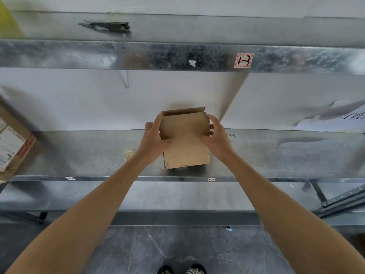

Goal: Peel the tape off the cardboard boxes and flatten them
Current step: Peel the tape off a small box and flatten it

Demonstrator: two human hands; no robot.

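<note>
— Item, and location?
— Cardboard box (186, 143), plain brown. Resting on the middle metal shelf (79, 155), nearer the front lip than the wall.
— Orientation?
— Long axis running front to back, away from the person. Short near face toward the camera; top panel curving up to a loose flap at the far end (corrugated edge showing).
— Grip, left?
— Left hand (155, 138): thumb across the top panel, fingers down the left side, clasping the box.
— Right?
— Right hand (216, 135): thumb on top, fingers curled round the right edge, likewise holding the box.
— Sundries?
— Second labelled box (11, 143) far left on the same shelf. Paper sheets (335, 119) far right. Tag marked "1-3" (244, 60) on the shelf beam above.
</note>
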